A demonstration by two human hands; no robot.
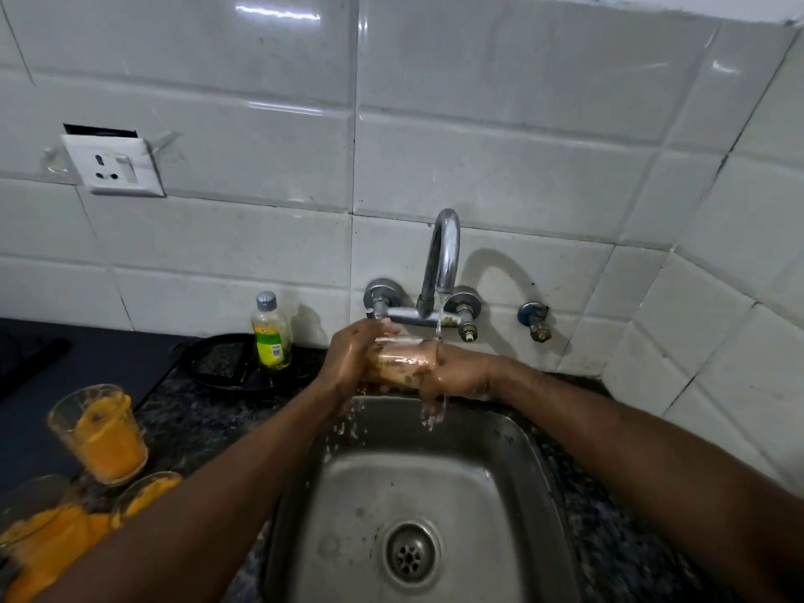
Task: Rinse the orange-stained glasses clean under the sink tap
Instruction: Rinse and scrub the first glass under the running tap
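A clear glass [398, 361] lies on its side under the running tap [443, 263], above the back edge of the steel sink [517, 463]. My left hand [348, 363] grips its left end, fingers curled round it. Fingers of my right hand [452, 376] reach into the glass's open right end, and water runs over that hand and drips into the basin. On the counter at the left stand orange-stained glasses: one upright [102, 433], another [148, 491] partly behind my left forearm, and a third [35, 528] at the frame's lower left edge.
A bottle of green liquid [270, 332] stands on a black tray [230, 363] left of the tap. A wall socket [114, 165] sits on the white tiles. A second small valve [536, 320] projects from the wall at the right. Dark granite counter surrounds the sink.
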